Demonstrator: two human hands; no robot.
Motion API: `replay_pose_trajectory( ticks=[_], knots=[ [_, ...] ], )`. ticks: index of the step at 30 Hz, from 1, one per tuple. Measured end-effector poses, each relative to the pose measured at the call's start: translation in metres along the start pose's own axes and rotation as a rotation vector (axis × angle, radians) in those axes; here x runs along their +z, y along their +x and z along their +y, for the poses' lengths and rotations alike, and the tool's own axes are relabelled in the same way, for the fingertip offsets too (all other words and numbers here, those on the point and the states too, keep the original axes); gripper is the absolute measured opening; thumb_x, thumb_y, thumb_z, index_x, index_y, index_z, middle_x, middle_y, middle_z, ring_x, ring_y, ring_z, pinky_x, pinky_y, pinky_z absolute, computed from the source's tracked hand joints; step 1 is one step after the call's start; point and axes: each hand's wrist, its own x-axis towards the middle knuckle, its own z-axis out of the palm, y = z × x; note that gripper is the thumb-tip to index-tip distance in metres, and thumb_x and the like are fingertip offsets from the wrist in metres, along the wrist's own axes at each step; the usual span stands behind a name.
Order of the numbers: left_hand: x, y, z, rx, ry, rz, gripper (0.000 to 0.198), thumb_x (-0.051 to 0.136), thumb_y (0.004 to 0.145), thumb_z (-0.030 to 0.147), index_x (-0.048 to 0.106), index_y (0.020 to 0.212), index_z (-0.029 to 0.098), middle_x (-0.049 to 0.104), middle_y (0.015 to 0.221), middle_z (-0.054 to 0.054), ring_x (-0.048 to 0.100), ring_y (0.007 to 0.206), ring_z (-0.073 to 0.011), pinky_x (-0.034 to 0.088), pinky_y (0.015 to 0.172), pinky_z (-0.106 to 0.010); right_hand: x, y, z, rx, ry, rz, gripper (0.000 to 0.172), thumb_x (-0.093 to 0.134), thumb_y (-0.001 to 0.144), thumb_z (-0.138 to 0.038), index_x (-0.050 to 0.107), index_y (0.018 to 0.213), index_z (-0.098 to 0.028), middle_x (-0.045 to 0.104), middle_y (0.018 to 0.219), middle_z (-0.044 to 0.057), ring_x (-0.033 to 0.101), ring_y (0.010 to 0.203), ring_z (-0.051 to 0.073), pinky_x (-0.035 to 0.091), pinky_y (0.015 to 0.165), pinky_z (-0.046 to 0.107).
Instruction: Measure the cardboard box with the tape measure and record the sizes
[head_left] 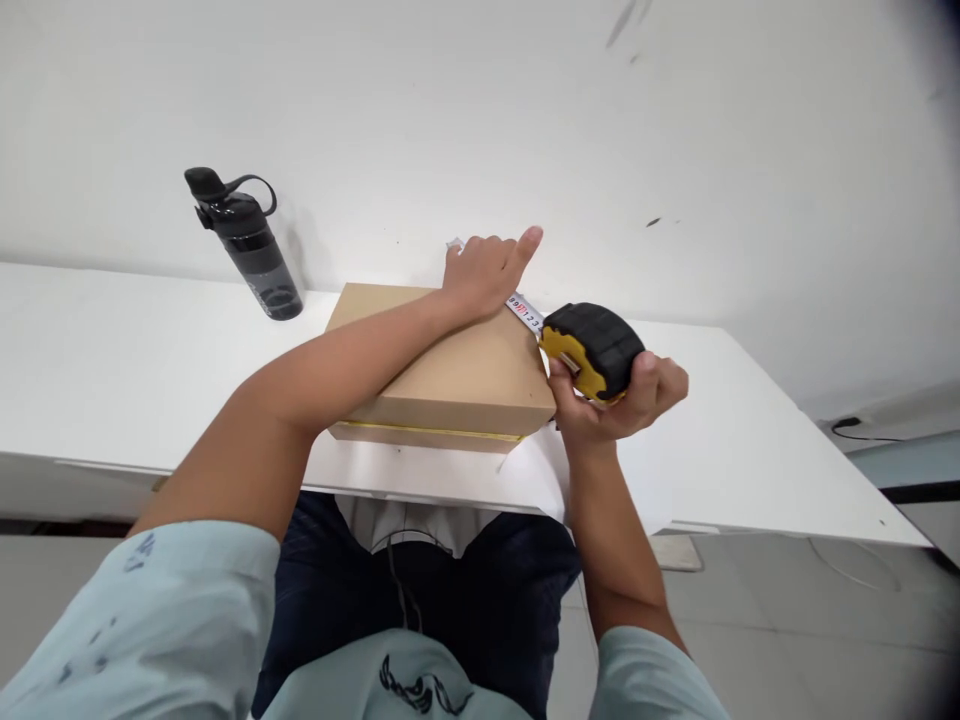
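Note:
A brown cardboard box (450,375) lies on the white table, with a thin yellow line along its front side. My right hand (611,405) grips a black and yellow tape measure (592,345) beside the box's right edge. From its case a white blade with printed numbers (524,312) runs up and left, along the far right part of the box. At the box's far edge my left hand (486,275) has its fingers curled over the blade, thumb sticking out. The blade's end peeks out just left of those fingers; the stretch under the hand is hidden.
A dark translucent water bottle (259,255) with a loop handle stands at the back left, close to the wall. White paper (532,475) lies by the box's front right corner. The table's (757,450) front edge runs just above my lap.

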Motion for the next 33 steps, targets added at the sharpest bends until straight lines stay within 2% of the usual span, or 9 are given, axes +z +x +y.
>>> replay_pose_trajectory(
  ticks=[4,9,11,14,16,20,25,29,33],
  knots=[
    [0.003,0.007,-0.007,-0.115,0.008,-0.083,0.067,0.022,0.119,0.058,0.074,0.125,0.015,0.067,0.144,-0.018,0.048,0.152,-0.0398,0.040,0.126,-0.063,-0.008,0.011,-0.019,0.062,0.088,0.019,0.081,0.082,0.081,-0.064,0.055,0.154,-0.043,0.048,0.129,0.015,0.058,0.123,0.042,0.054,0.106,0.080],
    [0.011,0.011,-0.011,-0.118,0.036,-0.142,0.072,0.016,0.119,0.060,0.070,0.133,0.015,0.068,0.136,-0.017,0.052,0.146,-0.0394,0.036,0.126,-0.065,-0.025,0.017,-0.041,0.020,0.174,0.059,0.077,0.084,0.083,-0.052,0.055,0.154,-0.056,0.048,0.140,0.012,0.052,0.141,0.048,0.045,0.114,0.092],
    [0.014,0.011,-0.012,-0.097,0.048,-0.143,0.073,0.016,0.118,0.063,0.071,0.132,0.016,0.069,0.135,-0.016,0.055,0.144,-0.0385,0.036,0.126,-0.066,-0.033,0.021,-0.053,-0.032,0.153,0.006,0.078,0.086,0.083,-0.046,0.054,0.153,-0.058,0.049,0.154,0.008,0.048,0.151,0.048,0.049,0.114,0.091],
    [0.017,0.011,-0.014,-0.073,0.074,-0.145,0.070,0.020,0.116,0.066,0.072,0.129,0.020,0.069,0.142,-0.016,0.054,0.145,-0.0386,0.035,0.128,-0.064,-0.044,0.034,-0.078,-0.111,0.158,-0.134,0.087,0.085,0.086,-0.030,0.048,0.160,-0.057,0.039,0.176,-0.002,0.043,0.162,0.045,0.055,0.116,0.083],
    [0.017,0.012,-0.015,-0.080,0.085,-0.151,0.069,0.022,0.115,0.067,0.071,0.131,0.020,0.068,0.147,-0.017,0.053,0.147,-0.0401,0.039,0.126,-0.064,-0.049,0.047,-0.097,-0.163,0.159,-0.162,0.092,0.084,0.087,-0.023,0.046,0.164,-0.053,0.035,0.180,-0.003,0.048,0.160,0.042,0.057,0.119,0.077],
    [0.015,0.013,-0.016,-0.069,0.039,-0.210,0.068,0.030,0.112,0.069,0.067,0.140,0.019,0.066,0.151,-0.021,0.058,0.141,-0.0423,0.048,0.118,-0.062,-0.052,0.066,-0.124,-0.259,0.143,-0.146,0.082,0.086,0.086,-0.021,0.056,0.156,-0.051,0.055,0.163,0.003,0.063,0.146,0.040,0.062,0.116,0.073],
    [0.011,0.016,-0.019,-0.013,0.018,-0.274,0.062,0.044,0.108,0.063,0.062,0.149,0.021,0.062,0.161,-0.019,0.059,0.144,-0.0408,0.049,0.120,-0.057,-0.056,0.069,-0.146,-0.356,0.209,-0.297,0.075,0.086,0.086,-0.020,0.062,0.147,-0.057,0.067,0.140,0.002,0.061,0.150,0.040,0.064,0.114,0.072],
    [0.008,0.018,-0.021,0.016,0.008,-0.306,0.060,0.052,0.105,0.058,0.061,0.152,0.023,0.061,0.164,-0.017,0.057,0.149,-0.0399,0.049,0.121,-0.054,-0.068,0.068,-0.172,-0.498,0.169,-0.348,0.057,0.088,0.083,-0.015,0.075,0.128,-0.047,0.070,0.136,0.002,0.057,0.155,0.035,0.069,0.113,0.061],
    [0.004,0.015,-0.019,0.029,0.009,-0.312,0.058,0.049,0.106,0.049,0.058,0.155,0.019,0.060,0.164,-0.018,0.059,0.148,-0.0377,0.048,0.122,-0.051,-0.072,0.066,-0.202,-0.489,0.140,-0.296,0.037,0.084,0.087,-0.012,0.077,0.119,-0.030,0.065,0.150,0.005,0.059,0.153,0.033,0.070,0.112,0.054]
  ],
)
